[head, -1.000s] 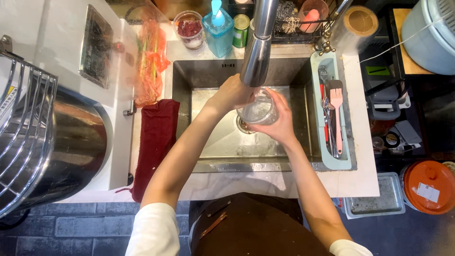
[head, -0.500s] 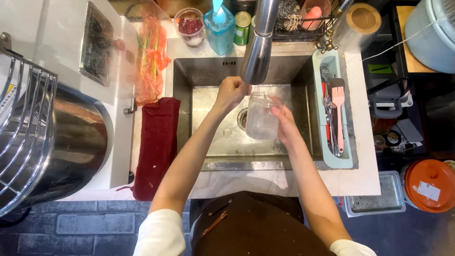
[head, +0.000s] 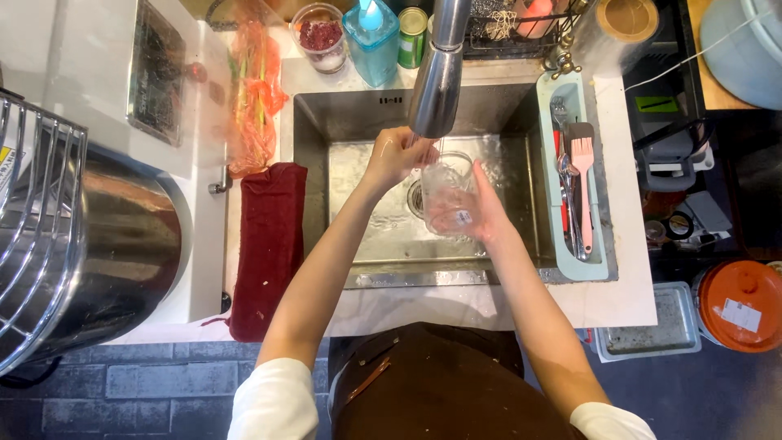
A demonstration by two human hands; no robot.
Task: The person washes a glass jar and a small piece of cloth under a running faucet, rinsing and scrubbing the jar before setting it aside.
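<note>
- Large steel pot point(head: 106, 253): stands on the white worktop point(head: 619, 301), well to the left of the sink point(head: 326, 122), partly under a wire rack point(head: 32, 236).
- Sink: stainless basin, wet floor, drain showing just left of the glass jar point(head: 446, 198).
- Dark red cloth point(head: 269, 244): draped over the worktop edge, just left of the sink.
- Pale green utensil tray point(head: 599, 265): sits along the sink's right rim; holds a pink brush point(head: 582, 175) and metal cutlery.
- Faucet point(head: 438, 73): steel spout reaches over the sink from its back edge; its end lies just above the jar's mouth.
- Orange plastic bag point(head: 252, 90): lies on the worktop, behind and left of the sink.
- Blue soap bottle point(head: 372, 37): stands behind the sink, left of the faucet, beside a lidless container of red bits point(head: 319, 37).
- Glass jar: clear, held over the sink's middle, above the drain, mouth tilted towards the spout.
- Right hand point(head: 487, 213): grip wrapped round the jar's right side and base, fingers pressed to the glass.
- Left hand point(head: 393, 156): at the jar's rim under the spout, touching it; whether its fingers are curled shut or loose, cannot tell.
</note>
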